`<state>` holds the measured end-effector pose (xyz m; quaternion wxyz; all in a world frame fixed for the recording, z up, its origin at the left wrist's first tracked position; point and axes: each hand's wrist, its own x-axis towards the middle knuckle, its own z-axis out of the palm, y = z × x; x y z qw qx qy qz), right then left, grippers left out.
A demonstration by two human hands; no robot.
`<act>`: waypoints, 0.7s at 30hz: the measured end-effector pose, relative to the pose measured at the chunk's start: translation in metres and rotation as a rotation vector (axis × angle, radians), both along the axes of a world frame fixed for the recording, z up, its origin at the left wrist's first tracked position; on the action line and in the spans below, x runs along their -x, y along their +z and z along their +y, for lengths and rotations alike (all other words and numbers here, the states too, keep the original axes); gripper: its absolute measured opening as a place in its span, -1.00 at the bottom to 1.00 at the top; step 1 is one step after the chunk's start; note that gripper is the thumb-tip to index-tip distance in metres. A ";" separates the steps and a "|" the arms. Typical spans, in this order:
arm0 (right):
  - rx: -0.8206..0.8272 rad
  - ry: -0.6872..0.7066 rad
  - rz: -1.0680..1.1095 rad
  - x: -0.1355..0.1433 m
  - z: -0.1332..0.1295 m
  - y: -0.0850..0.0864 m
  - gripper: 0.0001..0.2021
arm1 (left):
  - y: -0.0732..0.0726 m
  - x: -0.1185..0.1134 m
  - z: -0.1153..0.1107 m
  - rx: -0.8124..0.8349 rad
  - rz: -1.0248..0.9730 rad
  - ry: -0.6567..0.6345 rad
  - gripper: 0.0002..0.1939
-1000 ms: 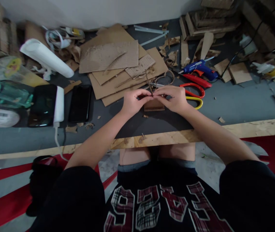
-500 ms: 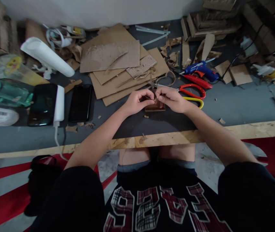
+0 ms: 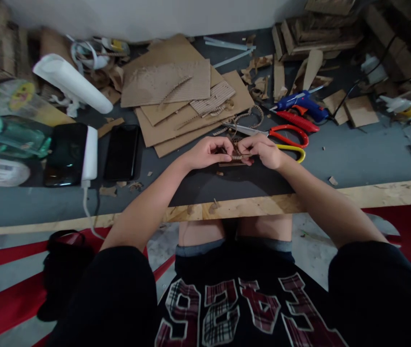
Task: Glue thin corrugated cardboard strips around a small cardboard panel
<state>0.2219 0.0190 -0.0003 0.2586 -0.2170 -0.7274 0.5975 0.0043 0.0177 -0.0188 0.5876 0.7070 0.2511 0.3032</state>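
Between my two hands a thin strip of corrugated cardboard (image 3: 238, 157) is stretched sideways. My left hand (image 3: 210, 152) pinches its left end between thumb and fingers, and my right hand (image 3: 261, 150) grips the right end. Just under the strip lies a small brown cardboard piece (image 3: 227, 164), mostly covered by my fingers. Behind my right hand lie scissors (image 3: 289, 136) with one red and one yellow handle, their blades pointing left. A curled corrugated strip (image 3: 258, 112) rests beyond the blades.
Stacked cardboard sheets (image 3: 165, 86) lie behind my hands. A blue glue gun (image 3: 301, 105) and a red cutter (image 3: 297, 121) are to the right; glue sticks (image 3: 227, 44) lie at the back. Left are a black phone (image 3: 121, 153), a white charger (image 3: 89, 154) with cable, and bottles (image 3: 1, 172).
My right hand has turned and shifted slightly right, drawing the strip out straight between both hands. The scissors' blades show more now. The left hand has barely moved.
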 end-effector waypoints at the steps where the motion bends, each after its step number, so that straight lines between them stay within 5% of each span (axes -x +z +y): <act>1: -0.007 -0.007 0.008 0.000 0.000 0.000 -0.67 | 0.000 0.001 0.000 0.006 -0.001 0.001 -0.55; 5: -0.087 -0.181 0.093 0.000 0.000 -0.004 -0.59 | -0.002 0.002 0.000 0.028 -0.040 0.071 -0.56; 12: -0.663 -0.529 -0.034 0.002 0.000 -0.009 -0.75 | -0.011 -0.001 0.001 -0.008 -0.169 0.263 -0.61; 21: -0.761 -0.604 -0.090 0.009 -0.007 -0.011 -0.84 | -0.009 -0.005 -0.008 -0.345 0.066 0.560 -0.44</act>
